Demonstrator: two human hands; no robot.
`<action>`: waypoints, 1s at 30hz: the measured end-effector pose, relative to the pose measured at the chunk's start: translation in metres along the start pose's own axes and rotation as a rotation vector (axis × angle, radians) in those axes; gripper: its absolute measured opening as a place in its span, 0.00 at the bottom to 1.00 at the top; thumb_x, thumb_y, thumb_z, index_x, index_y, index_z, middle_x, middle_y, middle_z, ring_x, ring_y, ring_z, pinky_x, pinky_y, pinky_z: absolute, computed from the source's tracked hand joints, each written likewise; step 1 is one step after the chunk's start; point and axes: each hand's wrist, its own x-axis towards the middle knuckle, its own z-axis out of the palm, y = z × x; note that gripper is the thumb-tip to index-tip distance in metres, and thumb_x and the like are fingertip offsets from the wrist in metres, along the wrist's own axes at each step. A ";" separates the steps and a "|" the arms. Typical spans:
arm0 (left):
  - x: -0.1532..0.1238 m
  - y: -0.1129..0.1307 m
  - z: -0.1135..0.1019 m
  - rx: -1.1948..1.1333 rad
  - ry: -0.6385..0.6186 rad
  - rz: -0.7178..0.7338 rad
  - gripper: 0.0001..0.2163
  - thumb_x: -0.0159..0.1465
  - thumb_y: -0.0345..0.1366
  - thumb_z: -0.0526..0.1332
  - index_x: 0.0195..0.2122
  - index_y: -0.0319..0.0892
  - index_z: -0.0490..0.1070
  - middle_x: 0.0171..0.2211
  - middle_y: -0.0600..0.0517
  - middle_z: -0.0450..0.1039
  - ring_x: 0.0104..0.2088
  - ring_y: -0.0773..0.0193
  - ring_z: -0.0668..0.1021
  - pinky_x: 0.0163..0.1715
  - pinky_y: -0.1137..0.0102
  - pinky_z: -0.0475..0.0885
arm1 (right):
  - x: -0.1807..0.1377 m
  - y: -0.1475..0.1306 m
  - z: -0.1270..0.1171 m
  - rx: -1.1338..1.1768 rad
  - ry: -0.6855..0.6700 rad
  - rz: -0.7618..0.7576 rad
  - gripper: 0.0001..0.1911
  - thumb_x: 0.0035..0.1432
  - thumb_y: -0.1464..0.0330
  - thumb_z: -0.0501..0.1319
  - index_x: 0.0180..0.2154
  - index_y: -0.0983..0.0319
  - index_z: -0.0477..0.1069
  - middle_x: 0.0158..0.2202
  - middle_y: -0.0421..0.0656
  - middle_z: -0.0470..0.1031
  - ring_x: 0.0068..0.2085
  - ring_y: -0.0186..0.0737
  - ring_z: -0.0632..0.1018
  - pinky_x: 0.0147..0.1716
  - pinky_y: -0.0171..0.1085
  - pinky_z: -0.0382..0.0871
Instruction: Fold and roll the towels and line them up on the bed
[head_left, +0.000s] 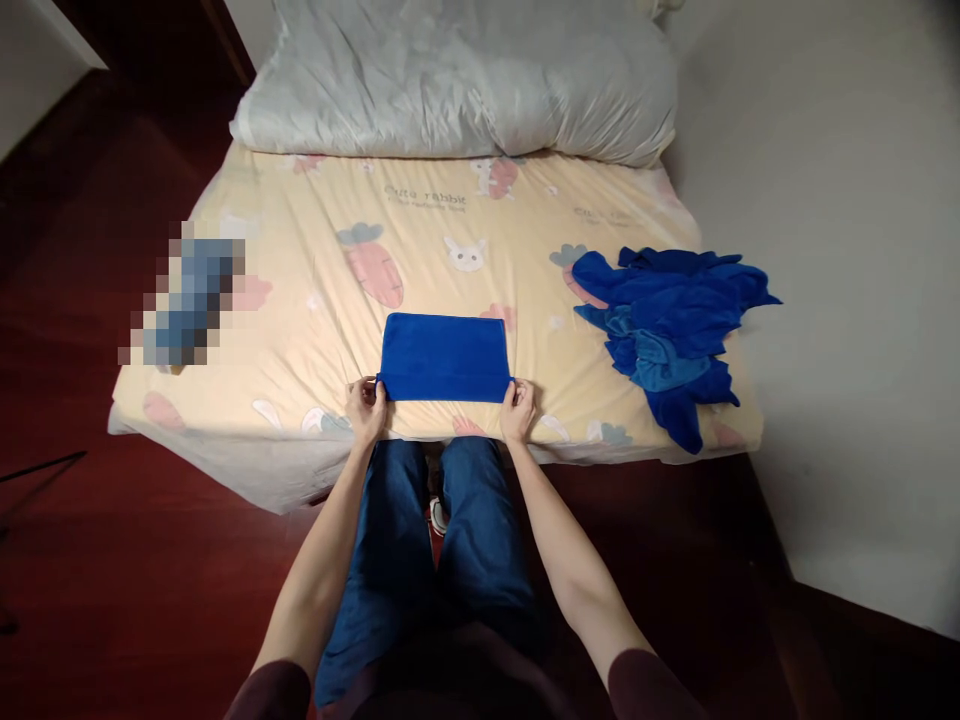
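A folded blue cloth (444,358) lies flat near the front edge of the bed (315,300). My left hand (365,408) pinches its near left corner. My right hand (518,408) pinches its near right corner. Both hands rest on the yellow carrot-and-rabbit sheet, fingers closed on the cloth's edge. A crumpled heap of blue cloths (671,325) lies on the bed's right side, well apart from both hands.
A grey-white duvet (457,80) is bunched at the head of the bed. A blurred-out patch (187,295) sits on the bed's left edge. A white wall (847,300) runs along the right. Dark red wooden floor (112,560) surrounds the bed. My legs in jeans (435,560) are below.
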 end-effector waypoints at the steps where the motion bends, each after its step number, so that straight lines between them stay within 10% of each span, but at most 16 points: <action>1: -0.001 0.000 0.000 0.006 0.005 0.009 0.11 0.69 0.44 0.62 0.46 0.44 0.76 0.39 0.47 0.72 0.38 0.60 0.78 0.41 0.65 0.77 | 0.000 -0.001 0.000 0.000 -0.001 -0.007 0.22 0.73 0.54 0.52 0.48 0.64 0.73 0.36 0.49 0.79 0.37 0.43 0.81 0.42 0.40 0.75; 9: -0.004 -0.009 -0.001 0.053 -0.118 0.338 0.12 0.72 0.36 0.55 0.48 0.47 0.78 0.53 0.44 0.78 0.57 0.51 0.74 0.63 0.50 0.68 | 0.000 0.004 -0.003 -0.121 -0.019 -0.296 0.19 0.73 0.67 0.49 0.43 0.60 0.80 0.48 0.51 0.79 0.51 0.46 0.79 0.56 0.48 0.71; 16: 0.007 -0.002 -0.010 0.141 -0.367 0.393 0.21 0.66 0.43 0.63 0.60 0.47 0.73 0.62 0.45 0.74 0.62 0.45 0.71 0.67 0.47 0.60 | 0.002 -0.009 -0.016 -0.156 -0.152 -0.358 0.20 0.62 0.73 0.53 0.49 0.60 0.79 0.52 0.47 0.82 0.55 0.48 0.76 0.59 0.49 0.64; 22: 0.012 -0.005 -0.008 0.088 -0.328 0.412 0.21 0.62 0.36 0.62 0.58 0.45 0.74 0.60 0.47 0.76 0.60 0.49 0.73 0.66 0.50 0.63 | 0.001 -0.018 -0.025 -0.216 -0.221 -0.373 0.23 0.48 0.75 0.57 0.47 0.62 0.76 0.57 0.48 0.79 0.57 0.51 0.75 0.57 0.48 0.63; 30: 0.014 -0.006 -0.004 -0.056 -0.251 0.323 0.13 0.71 0.40 0.58 0.52 0.45 0.76 0.55 0.45 0.79 0.58 0.51 0.74 0.62 0.53 0.68 | 0.003 -0.003 -0.014 -0.143 -0.138 -0.306 0.19 0.68 0.70 0.54 0.56 0.60 0.75 0.55 0.49 0.81 0.56 0.50 0.76 0.59 0.51 0.65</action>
